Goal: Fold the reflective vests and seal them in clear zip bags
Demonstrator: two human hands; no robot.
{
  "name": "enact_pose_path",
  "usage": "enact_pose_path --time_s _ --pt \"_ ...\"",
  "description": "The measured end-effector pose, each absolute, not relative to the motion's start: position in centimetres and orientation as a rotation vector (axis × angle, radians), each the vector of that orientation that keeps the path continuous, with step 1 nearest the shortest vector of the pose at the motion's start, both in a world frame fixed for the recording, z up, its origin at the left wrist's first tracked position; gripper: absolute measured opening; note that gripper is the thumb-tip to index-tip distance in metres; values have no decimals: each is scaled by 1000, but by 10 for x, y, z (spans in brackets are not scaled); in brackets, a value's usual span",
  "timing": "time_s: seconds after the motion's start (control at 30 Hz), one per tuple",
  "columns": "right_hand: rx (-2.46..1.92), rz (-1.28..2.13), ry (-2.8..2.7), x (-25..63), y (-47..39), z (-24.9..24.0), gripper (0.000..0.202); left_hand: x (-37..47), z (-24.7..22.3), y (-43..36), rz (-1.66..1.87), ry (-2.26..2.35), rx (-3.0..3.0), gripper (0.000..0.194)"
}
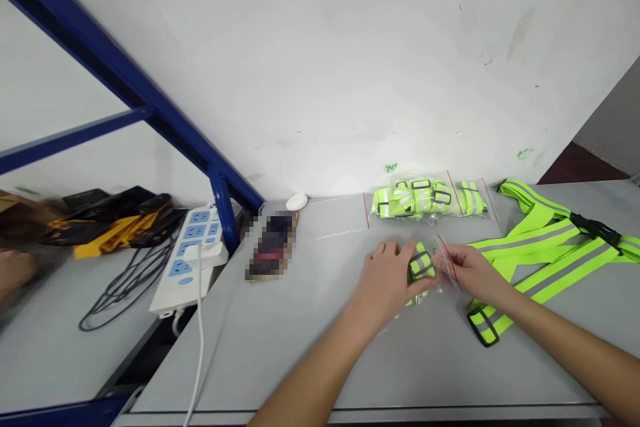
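The left hand (386, 273) is clasped around a folded green strap (421, 260), which lies between both hands, nearer the left; its long axis is partly hidden. The right hand (467, 268) pinches the red-lined edge of a clear bag (454, 272), just right of the strap, which seems at least partly inside. Beyond the grip, sachets (419, 197) hold bundled green straps; a loose harness (545, 235) spreads rightward.
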State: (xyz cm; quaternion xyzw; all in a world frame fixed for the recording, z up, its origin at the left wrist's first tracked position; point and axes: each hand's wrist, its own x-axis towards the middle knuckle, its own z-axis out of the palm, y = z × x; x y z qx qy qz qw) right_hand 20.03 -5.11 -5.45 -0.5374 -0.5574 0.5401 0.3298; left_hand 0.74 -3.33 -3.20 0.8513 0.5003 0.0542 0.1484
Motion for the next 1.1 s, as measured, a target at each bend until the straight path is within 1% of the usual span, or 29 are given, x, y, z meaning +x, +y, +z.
enact_pose_path --time_s 0.1,0.17,0.23,0.3,0.4,0.47,0.6,0.73,0.8,0.9,1.0,1.1 --pt "-1389 1256 -1496 211 -45 -50 39 10 -31 -38 75 1665 2471 64" --pt "-1399 1095 -1515 215 -44 -50 38 11 -32 -40 119 1709 2551 64" --pt "-1426 862 -1619 215 -46 -51 32 12 -34 -40 224 1624 2693 62" --pt "-1417 559 -1853 211 -50 -55 29 12 -37 -40 271 1498 2807 58" --pt "-1397 113 -2216 203 -55 -59 29 13 -40 -39 149 1428 2813 54" --pt "-1432 -42 -2355 198 -57 -60 27 14 -39 -38 52 1445 2738 55" --pt "-1490 -96 -2471 193 -59 -60 27 14 -36 -38 13 1482 2583 53" --pt "-1606 -85 -2400 197 -58 -61 32 9 -33 -35 146 1481 2438 49" --pt "-1674 -19 -2321 200 -55 -61 34 2 -30 -29 274 1470 2320 50" --pt "-1740 136 -2229 204 -52 -60 35 -13 -27 -14 467 1534 2077 59" --pt "-1761 251 -2171 204 -50 -61 37 -27 -30 4 481 1541 1842 63" --pt "-1751 332 -2134 202 -48 -65 33 -28 -40 17 499 1404 1706 57"
